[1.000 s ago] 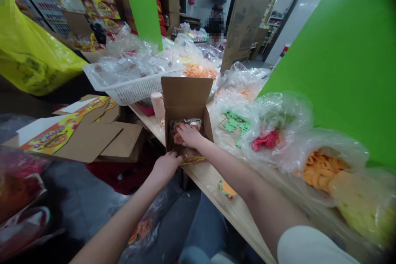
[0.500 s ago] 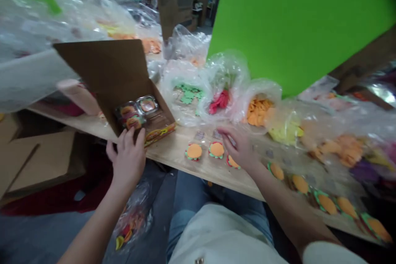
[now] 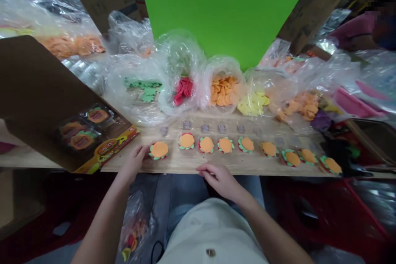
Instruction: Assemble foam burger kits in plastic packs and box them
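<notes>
- Green board (image 3: 229, 12) stands upright at the back of the table (image 3: 185, 166), filling the top middle of the view.
- Table is bare wood, and its near edge runs across the frame just above the person's lap.
- Brown box (image 3: 46, 90) sits at the left end, lid flap up and open side toward the person. Clear packs (image 3: 83, 128) of burger shapes lie inside; a printed flap hangs at the table edge.
- Plastic bags stand in a line under the board, left to right: green bag (image 3: 144, 88), red bag (image 3: 183, 90), orange bag (image 3: 224, 90), yellow bag (image 3: 252, 103). All have open mouths showing foam cut-outs. More bags lie blurred further right.
- A co-worker's pink sleeve (image 3: 355, 29) shows at far top right, well apart from the work.
- Right hand (image 3: 219, 177) is at the near table edge, below the middle of the row. Its fingers are bent and close together, pointing left, with nothing seen in them.
- Left hand (image 3: 133, 163) is at the table edge beside the box, fingers loosely apart. Its fingertips touch the end stack and clamp nothing.
- Stacks (image 3: 225, 145) run in a row along the near edge, flat orange discs on green frills, about nine of them.
- End stack (image 3: 159, 149) is leftmost in the row, just right of the box flap.
- Small clear bits (image 3: 187, 124) lie in a fainter row behind the stacks, too blurred to identify.
</notes>
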A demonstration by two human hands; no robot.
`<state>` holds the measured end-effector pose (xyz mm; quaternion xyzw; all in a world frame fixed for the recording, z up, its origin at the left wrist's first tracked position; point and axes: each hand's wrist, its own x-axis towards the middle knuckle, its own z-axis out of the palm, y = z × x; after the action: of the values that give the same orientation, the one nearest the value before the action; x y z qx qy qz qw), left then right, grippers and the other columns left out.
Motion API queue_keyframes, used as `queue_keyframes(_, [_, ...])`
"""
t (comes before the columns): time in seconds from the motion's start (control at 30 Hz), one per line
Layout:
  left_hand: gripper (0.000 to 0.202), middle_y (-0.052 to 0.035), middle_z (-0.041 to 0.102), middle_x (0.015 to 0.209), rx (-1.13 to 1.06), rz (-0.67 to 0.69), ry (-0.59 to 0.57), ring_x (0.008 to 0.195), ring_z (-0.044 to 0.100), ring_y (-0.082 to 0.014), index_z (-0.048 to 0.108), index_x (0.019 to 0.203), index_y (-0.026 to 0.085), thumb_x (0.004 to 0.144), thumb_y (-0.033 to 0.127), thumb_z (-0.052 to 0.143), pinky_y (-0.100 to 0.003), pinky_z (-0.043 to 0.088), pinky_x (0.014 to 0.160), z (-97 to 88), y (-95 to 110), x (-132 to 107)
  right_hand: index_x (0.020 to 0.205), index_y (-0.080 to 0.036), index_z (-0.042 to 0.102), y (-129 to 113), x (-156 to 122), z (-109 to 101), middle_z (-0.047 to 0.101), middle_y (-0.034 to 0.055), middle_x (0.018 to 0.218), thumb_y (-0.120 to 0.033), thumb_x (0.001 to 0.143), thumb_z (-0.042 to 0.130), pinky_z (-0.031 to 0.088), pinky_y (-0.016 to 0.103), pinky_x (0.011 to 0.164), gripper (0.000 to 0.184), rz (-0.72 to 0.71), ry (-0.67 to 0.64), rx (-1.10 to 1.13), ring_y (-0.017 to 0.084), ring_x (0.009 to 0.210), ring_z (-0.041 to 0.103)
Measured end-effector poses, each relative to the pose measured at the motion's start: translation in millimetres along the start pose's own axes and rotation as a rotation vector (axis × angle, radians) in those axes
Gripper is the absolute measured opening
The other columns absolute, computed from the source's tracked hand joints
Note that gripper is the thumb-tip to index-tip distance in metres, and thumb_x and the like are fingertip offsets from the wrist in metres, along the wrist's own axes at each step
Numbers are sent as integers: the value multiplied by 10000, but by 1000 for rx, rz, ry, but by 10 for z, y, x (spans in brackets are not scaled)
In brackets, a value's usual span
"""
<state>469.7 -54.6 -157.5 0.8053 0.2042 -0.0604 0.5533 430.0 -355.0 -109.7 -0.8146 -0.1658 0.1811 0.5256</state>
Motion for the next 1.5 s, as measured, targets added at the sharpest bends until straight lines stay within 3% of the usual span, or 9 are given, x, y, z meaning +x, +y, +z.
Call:
queue_keyframes(0.27, [275, 34, 544, 699, -408, -190, -189, 551, 531, -78, 528, 781, 185, 705, 426, 635, -180, 450, 511, -146, 341, -738, 1120, -194, 466, -235, 1118, 236, 596, 98, 1063, -414, 855, 434, 539, 351, 704, 346, 322, -98, 756, 159, 798, 640])
queue_keyframes(0.37, [248, 42, 510, 663, -427, -264, -280, 518, 509, -65, 517, 735, 173, 714, 384, 646, -177, 453, 489, -3, 482, -824, 1193, -222, 445, -296, 1077, 224, 562, 87, 1179, -339, 876, 390, 503, 384, 826, 342, 15, -45, 527, 180, 1021, 579])
queue_keyframes(0.53, [211, -3, 565, 753, -517, -331, -366, 599, 559, -95, 560, 801, 165, 711, 324, 663, -222, 501, 562, 237, 637, -690, 1347, -174, 334, -230, 486, 96, 376, 77, 1398, -341, 828, 483, 207, 461, 1092, 566, -677, -123, -275, 242, 1339, 219])
queue_keyframes(0.73, [230, -25, 582, 933, -731, -300, -472, 839, 575, -138, 580, 921, 196, 783, 380, 582, -268, 510, 726, 576, 767, -844, 1379, -137, 266, 27, 34, -3, 339, 112, 1415, -354, 830, 460, 154, 540, 1075, 622, -731, 3, -610, 288, 1365, 82])
queue_keyframes(0.83, [178, 13, 564, 908, -697, -255, -395, 819, 552, -116, 559, 919, 226, 779, 328, 601, -242, 499, 695, 762, 751, -1068, 1354, -142, 288, 78, -129, -111, 409, 131, 1357, -349, 842, 439, 268, 477, 1038, 573, -605, 111, -466, 263, 1317, 253])
queue_keyframes(0.93, [190, 8, 568, 855, -556, -272, -445, 768, 538, -122, 563, 860, 203, 750, 345, 626, -228, 477, 632, 956, 692, -1271, 1136, -163, 497, 124, -211, -206, 603, 101, 1058, -352, 900, 344, 439, 320, 815, 338, -166, 278, -264, 187, 988, 549])
queue_keyframes(1.03, [246, -6, 586, 820, -467, -298, -555, 722, 531, -125, 593, 825, 179, 686, 364, 676, -214, 435, 589, 1163, 623, -1450, 713, -181, 573, 228, -237, -211, 569, -2, 613, -435, 898, 352, 355, 230, 522, 383, 123, 117, -241, 116, 557, 484])
queue_keyframes(1.2, [244, 19, 555, 636, -464, -387, -503, 548, 454, -86, 618, 713, 166, 621, 371, 713, -199, 335, 508, 1391, 547, -1651, 479, -186, 474, 422, -392, -129, 433, -27, 446, -480, 864, 400, 198, 252, 470, 490, 214, 124, -357, 98, 455, 316])
queue_keyframes(1.5, [226, 17, 555, 634, -510, -224, -320, 559, 459, -95, 611, 703, 160, 648, 362, 696, -209, 368, 546, 1520, 650, -1451, 578, -187, 503, 482, -372, -220, 501, -24, 531, -513, 849, 392, 301, 226, 512, 439, 289, 373, -49, 111, 520, 432])
